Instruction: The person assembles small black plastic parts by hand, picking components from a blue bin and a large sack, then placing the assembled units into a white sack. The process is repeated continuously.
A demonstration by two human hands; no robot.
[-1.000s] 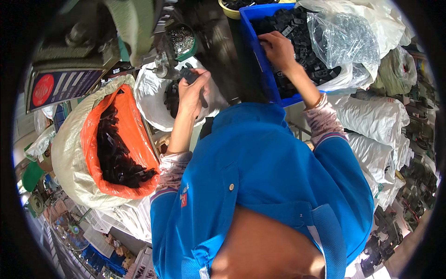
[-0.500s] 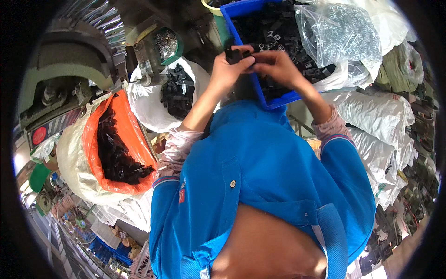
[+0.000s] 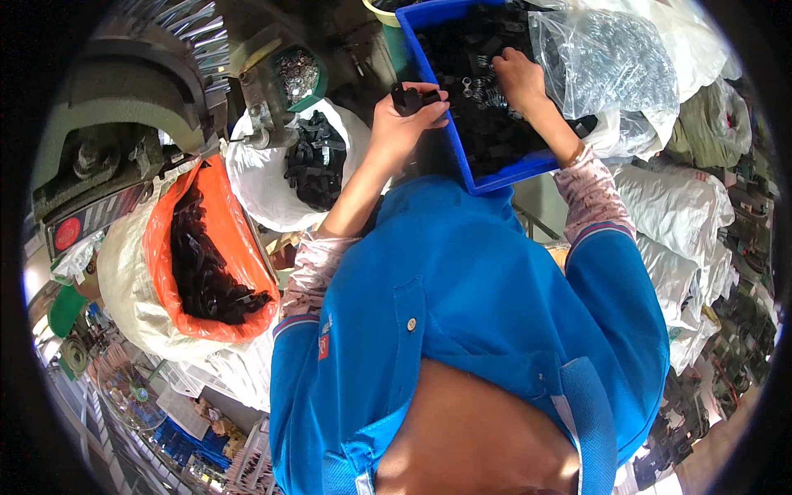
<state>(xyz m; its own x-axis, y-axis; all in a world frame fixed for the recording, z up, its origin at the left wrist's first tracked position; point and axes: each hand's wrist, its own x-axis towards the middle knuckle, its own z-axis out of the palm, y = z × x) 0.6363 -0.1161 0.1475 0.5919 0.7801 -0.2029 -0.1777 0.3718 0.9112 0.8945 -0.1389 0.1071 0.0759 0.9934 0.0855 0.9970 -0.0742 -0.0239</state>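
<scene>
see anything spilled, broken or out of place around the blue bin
Nothing looks spilled or broken. Slightly odd: silver springs mixed among black parts in the bin, and a clear bag draped over its right side.

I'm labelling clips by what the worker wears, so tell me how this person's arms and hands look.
Both arms wear blue outer sleeves, edged with striped trim. From under them come pale pinkish, patterned inner sleeves, wrinkled along the forearms. The left hand and right hand are ungloved.
</scene>
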